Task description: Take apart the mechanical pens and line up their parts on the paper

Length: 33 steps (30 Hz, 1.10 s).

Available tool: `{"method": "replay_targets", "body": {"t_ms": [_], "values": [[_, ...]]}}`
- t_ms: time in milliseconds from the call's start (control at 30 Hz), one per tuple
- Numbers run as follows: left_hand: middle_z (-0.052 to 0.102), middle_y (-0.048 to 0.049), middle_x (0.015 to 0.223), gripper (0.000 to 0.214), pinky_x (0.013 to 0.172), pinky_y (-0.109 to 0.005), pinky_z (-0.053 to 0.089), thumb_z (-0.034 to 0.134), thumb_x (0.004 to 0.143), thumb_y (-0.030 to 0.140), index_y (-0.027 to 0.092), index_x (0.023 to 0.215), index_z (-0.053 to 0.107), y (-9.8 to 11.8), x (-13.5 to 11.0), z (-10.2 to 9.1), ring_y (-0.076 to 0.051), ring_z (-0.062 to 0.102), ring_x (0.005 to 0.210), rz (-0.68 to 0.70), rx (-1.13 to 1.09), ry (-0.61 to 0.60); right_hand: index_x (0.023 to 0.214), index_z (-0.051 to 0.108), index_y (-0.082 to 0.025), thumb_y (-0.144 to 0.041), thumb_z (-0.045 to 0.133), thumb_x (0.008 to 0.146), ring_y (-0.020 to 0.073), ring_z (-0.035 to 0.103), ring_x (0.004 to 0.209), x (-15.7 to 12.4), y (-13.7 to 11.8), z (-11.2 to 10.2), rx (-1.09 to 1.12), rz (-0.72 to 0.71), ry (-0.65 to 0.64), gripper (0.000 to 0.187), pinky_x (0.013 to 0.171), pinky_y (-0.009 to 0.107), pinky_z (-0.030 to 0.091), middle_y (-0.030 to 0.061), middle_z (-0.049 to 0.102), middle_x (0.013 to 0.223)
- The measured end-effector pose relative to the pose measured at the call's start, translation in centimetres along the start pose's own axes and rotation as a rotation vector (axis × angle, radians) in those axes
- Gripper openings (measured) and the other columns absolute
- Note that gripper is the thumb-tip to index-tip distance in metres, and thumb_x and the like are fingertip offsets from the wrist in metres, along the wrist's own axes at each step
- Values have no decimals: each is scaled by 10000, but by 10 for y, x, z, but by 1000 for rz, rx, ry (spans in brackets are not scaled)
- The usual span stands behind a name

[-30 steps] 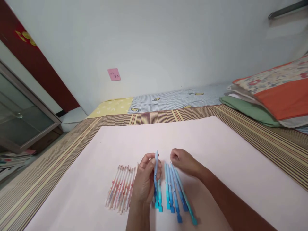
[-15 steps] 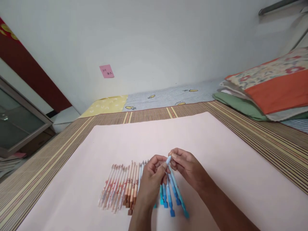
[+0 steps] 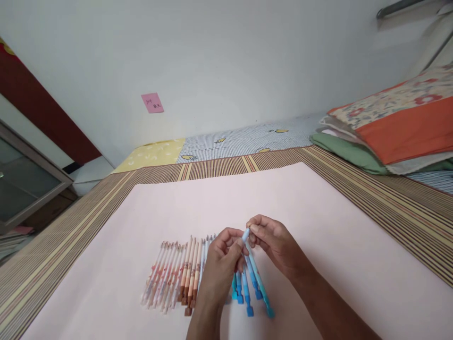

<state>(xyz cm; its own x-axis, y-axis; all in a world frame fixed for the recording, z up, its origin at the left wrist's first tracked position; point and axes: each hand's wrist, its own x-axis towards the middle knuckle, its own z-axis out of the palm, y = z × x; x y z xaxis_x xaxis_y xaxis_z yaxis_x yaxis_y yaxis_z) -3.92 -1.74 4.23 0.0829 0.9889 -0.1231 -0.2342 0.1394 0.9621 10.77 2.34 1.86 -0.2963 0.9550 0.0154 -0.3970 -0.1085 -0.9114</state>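
Seen from above, a person's left hand (image 3: 221,264) and right hand (image 3: 276,243) meet over a pink sheet (image 3: 318,226) spread on a striped mat (image 3: 71,226). Both grips are pinched shut on one light blue pen (image 3: 246,233), with the fingertips of each hand on its far end, just above the sheet. Under the hands lies a neat row of blue pens (image 3: 253,288). Just to its left is a row of pink and brown pens (image 3: 173,276), packed side by side. The held pen is thin and caught only at its end, so a twist or pull could make it slip and fall onto the rows, rolling them out of line. The left wrist is close over the row, and a careless drop of it could nudge the pens apart. Pillows (image 3: 396,127) lie far right.
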Motion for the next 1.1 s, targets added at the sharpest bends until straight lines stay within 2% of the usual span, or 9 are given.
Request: {"method": "replay_targets", "body": {"t_ms": [267, 467, 567, 633, 767, 833, 900, 1000, 1100], "values": [[609, 15, 689, 252, 463, -203, 273, 706, 822, 398, 176, 900, 617, -4, 1, 0, -52, 398, 449, -17, -53, 8, 853, 649, -188, -395, 688, 847, 161, 586, 663, -4, -7, 3, -245, -123, 76, 210, 668, 298, 476, 4, 621, 672], [603, 20, 684, 265, 453, -201, 267, 716, 813, 405, 172, 902, 627, -4, 1, 0, -49, 403, 444, -26, -58, 18, 837, 646, -188, -388, 674, 835, 158, 583, 624, -2, -8, 5, -237, -96, 86, 202, 637, 297, 474, 1, 626, 645], [612, 17, 688, 259, 452, -200, 270, 721, 806, 395, 171, 900, 632, -3, 1, 1, -49, 409, 442, -29, -60, 22, 824, 636, -201, -361, 647, 851, 164, 585, 622, -3, -8, 4, -319, -119, 107, 163, 633, 297, 473, -4, 615, 632], [619, 16, 694, 254, 447, -201, 270, 724, 800, 388, 172, 893, 629, -4, 1, 0, -48, 404, 435, -34, -74, 21, 826, 625, -216, -333, 610, 880, 168, 586, 646, -4, -9, 3, -473, -199, 118, 130, 636, 294, 471, 1, 617, 670], [615, 19, 690, 267, 432, -201, 250, 726, 799, 399, 174, 897, 621, -9, 1, -1, -47, 394, 423, -51, -123, 1, 859, 617, -236, -261, 505, 945, 187, 584, 745, -6, -12, 0, -875, -492, 39, 144, 718, 319, 464, 41, 629, 811], [608, 21, 685, 274, 433, -200, 245, 732, 796, 405, 173, 890, 620, -10, 1, -1, -45, 388, 426, -51, -164, -11, 876, 628, -241, -255, 482, 958, 206, 594, 794, -7, -13, -1, -956, -564, 10, 168, 761, 340, 464, 59, 632, 843], [597, 25, 674, 277, 439, -198, 247, 741, 791, 402, 170, 882, 619, -10, 1, 0, -41, 376, 430, -45, -209, -17, 893, 632, -245, -275, 508, 955, 210, 610, 799, -7, -14, 0, -892, -531, 52, 142, 758, 340, 476, 59, 649, 850], [581, 31, 652, 274, 442, -195, 242, 740, 798, 398, 167, 882, 620, -9, 2, 2, -39, 362, 433, -39, -247, -25, 921, 640, -238, -322, 591, 917, 193, 635, 729, -8, -14, 2, -646, -353, 112, 98, 692, 317, 502, 30, 667, 787], [597, 21, 672, 256, 445, -195, 242, 721, 821, 388, 164, 897, 623, -8, 1, 1, -39, 367, 438, -26, -237, -38, 955, 671, -219, -346, 620, 888, 189, 649, 705, -7, -14, 5, -450, -221, 92, 152, 684, 319, 519, 15, 667, 725]]}}
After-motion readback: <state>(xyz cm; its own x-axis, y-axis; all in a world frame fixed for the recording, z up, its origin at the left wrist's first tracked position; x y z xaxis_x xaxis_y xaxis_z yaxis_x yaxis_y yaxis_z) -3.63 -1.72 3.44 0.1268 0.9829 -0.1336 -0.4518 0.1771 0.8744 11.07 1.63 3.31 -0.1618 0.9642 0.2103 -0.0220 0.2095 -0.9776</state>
